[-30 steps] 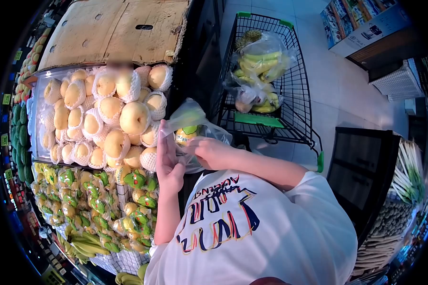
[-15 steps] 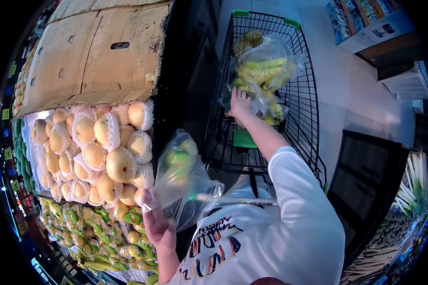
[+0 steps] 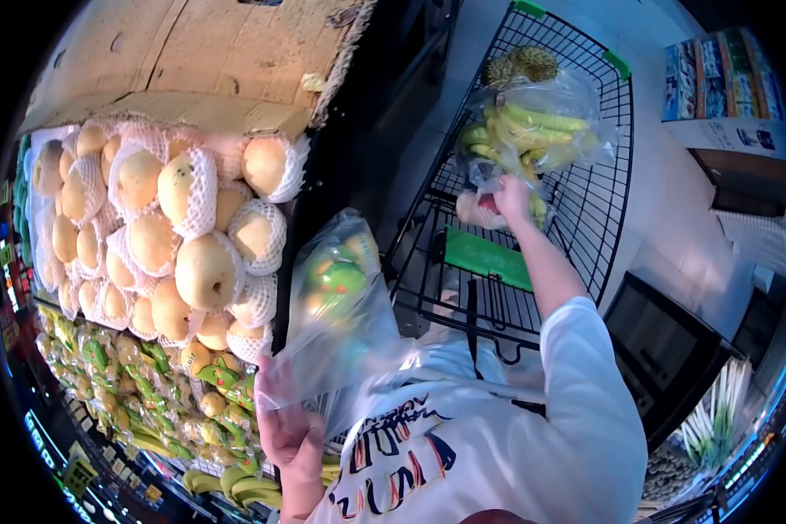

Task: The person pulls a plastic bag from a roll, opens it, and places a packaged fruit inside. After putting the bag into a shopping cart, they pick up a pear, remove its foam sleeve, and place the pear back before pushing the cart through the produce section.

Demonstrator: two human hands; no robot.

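My left hand [image 3: 290, 428] is by the fruit display, its fingers closed on the edge of a clear plastic bag [image 3: 345, 336]. Yellow fruit with a green wrapper or label [image 3: 339, 278] sits in that bag. Inside the cart, my right hand [image 3: 513, 201] is closed on the top of a thin clear bag. Below its fingers is a reddish fruit in white foam netting [image 3: 482, 210]. Just beyond lie bananas [image 3: 533, 131] in clear plastic, with a spiky durian [image 3: 521, 66] at the far end.
The black wire shopping cart [image 3: 622, 175] has a green panel [image 3: 485, 256] on the near side. On the left are large pale yellow pears [image 3: 205, 271] in foam nets, under cardboard [image 3: 218, 52]. Bagged fruit [image 3: 131, 384] lies below them. Leeks [image 3: 716, 410] and stacked cartons [image 3: 720, 74] are on the right.
My right hand has drawn back toward me in the cart, and the netted reddish fruit now shows beneath it. The view has turned, shifting the cart right. My left hand keeps the bag.
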